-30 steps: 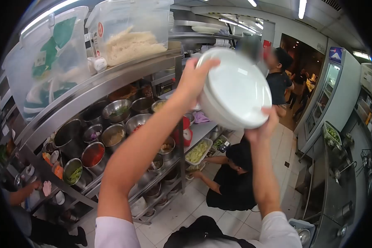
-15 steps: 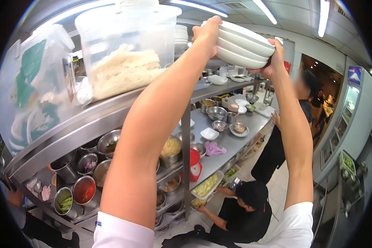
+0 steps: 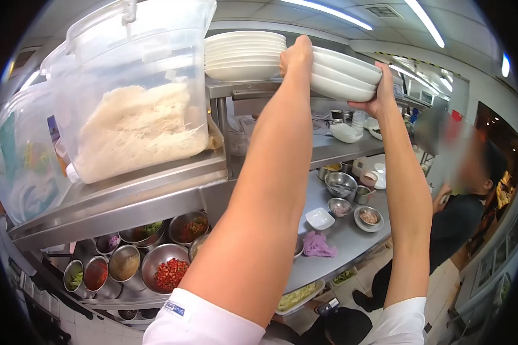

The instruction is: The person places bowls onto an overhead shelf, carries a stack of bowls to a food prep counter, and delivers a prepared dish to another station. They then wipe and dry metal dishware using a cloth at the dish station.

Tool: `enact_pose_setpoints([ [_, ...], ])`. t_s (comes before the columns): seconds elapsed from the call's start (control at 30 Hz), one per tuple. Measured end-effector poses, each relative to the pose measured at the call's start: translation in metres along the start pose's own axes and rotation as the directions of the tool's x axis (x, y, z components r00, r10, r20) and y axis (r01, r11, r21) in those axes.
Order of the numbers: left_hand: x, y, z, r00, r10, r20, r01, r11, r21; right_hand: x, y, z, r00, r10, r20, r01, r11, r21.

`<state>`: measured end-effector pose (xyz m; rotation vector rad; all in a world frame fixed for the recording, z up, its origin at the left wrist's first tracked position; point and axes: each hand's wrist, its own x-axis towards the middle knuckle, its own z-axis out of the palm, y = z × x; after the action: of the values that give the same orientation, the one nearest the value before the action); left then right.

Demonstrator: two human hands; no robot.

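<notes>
Both my arms reach up and forward, holding a short stack of white bowls (image 3: 345,73) at the height of the upper shelf. My left hand (image 3: 297,56) is closed on the left end of the stack. At the right end, my right hand (image 3: 380,95) grips from the side and below, thumb near the top rim. The stack tilts down slightly to the right. Just left of my left hand, a taller stack of white plates (image 3: 244,56) stands on the upper steel shelf (image 3: 242,87).
A clear plastic bin (image 3: 138,132) of pale noodles stands at left. Below it are steel bowls, one with chopped red chillies (image 3: 171,275). A purple cloth (image 3: 319,245) lies on the steel counter (image 3: 322,270). One person in black (image 3: 457,230) stands at right; another's black cap (image 3: 348,326) shows below.
My view has swung left and come closer to the shelf. The held bowls are now beside the stacked plates. The crouching person has dropped lower in view.
</notes>
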<state>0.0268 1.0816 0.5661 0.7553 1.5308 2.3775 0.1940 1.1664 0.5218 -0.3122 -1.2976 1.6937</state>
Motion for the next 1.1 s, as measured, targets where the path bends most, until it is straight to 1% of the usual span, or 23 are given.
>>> enact_pose_setpoints([
  [0.07, 0.002, -0.009, 0.008, 0.996, -0.002, -0.085, 0.012, 0.993, 0.119, 0.018, 0.008, -0.011, 1.000, 0.002, 0.005, -0.002, 1.000, -0.007],
  [0.1, 0.009, -0.013, 0.011, 0.998, 0.012, -0.068, -0.003, 0.992, 0.129, 0.025, 0.010, -0.014, 1.000, -0.001, 0.018, 0.001, 1.000, -0.014],
  [0.2, 0.026, -0.023, 0.026, 0.994, 0.012, -0.109, 0.001, 0.993, 0.117, 0.047, 0.012, -0.021, 1.000, 0.003, 0.019, -0.003, 0.999, -0.038],
  [0.33, 0.042, -0.029, 0.042, 0.985, -0.023, -0.171, 0.041, 0.994, 0.103, 0.067, 0.009, -0.027, 1.000, 0.001, -0.028, -0.003, 0.998, -0.064],
  [0.4, 0.045, -0.028, 0.049, 0.973, -0.059, -0.223, 0.083, 0.992, 0.097, 0.077, 0.005, -0.031, 1.000, -0.017, 0.021, 0.019, 0.995, -0.098],
  [0.53, 0.047, -0.035, 0.058, 0.956, 0.054, -0.290, -0.020, 0.992, 0.121, 0.088, 0.005, -0.039, 0.997, 0.007, 0.075, 0.000, 0.996, -0.094],
  [0.6, 0.045, -0.040, 0.061, 0.940, 0.122, -0.317, -0.086, 0.988, 0.126, 0.087, 0.005, -0.044, 0.990, 0.008, 0.138, 0.005, 0.996, -0.093],
  [0.63, 0.043, -0.044, 0.062, 0.926, 0.222, -0.306, -0.186, 0.972, 0.142, 0.086, 0.006, -0.046, 0.985, 0.009, 0.171, 0.007, 0.996, -0.090],
  [0.7, 0.039, -0.049, 0.064, 0.864, 0.417, -0.282, -0.381, 0.908, 0.175, 0.086, 0.006, -0.050, 0.976, -0.017, 0.216, 0.034, 0.997, -0.075],
  [0.8, 0.039, -0.052, 0.069, 0.804, 0.546, -0.233, -0.488, 0.832, 0.266, 0.093, 0.007, -0.053, 0.958, -0.051, 0.283, 0.071, 0.996, -0.059],
  [0.83, 0.039, -0.055, 0.069, 0.746, 0.646, -0.163, -0.585, 0.751, 0.306, 0.096, 0.008, -0.054, 0.950, -0.061, 0.306, 0.082, 0.995, -0.056],
  [0.9, 0.043, -0.061, 0.063, 0.585, 0.811, -0.011, -0.752, 0.548, 0.365, 0.097, 0.011, -0.051, 0.950, -0.092, 0.298, 0.115, 0.992, -0.060],
  [1.0, 0.057, -0.070, 0.057, 0.455, 0.884, 0.108, -0.839, 0.386, 0.383, 0.096, 0.016, -0.041, 0.956, -0.133, 0.262, 0.156, 0.985, -0.070],
  [1.1, 0.072, -0.071, 0.056, 0.353, 0.905, 0.236, -0.855, 0.209, 0.475, 0.103, 0.024, -0.033, 0.968, -0.167, 0.190, 0.187, 0.978, -0.095],
])
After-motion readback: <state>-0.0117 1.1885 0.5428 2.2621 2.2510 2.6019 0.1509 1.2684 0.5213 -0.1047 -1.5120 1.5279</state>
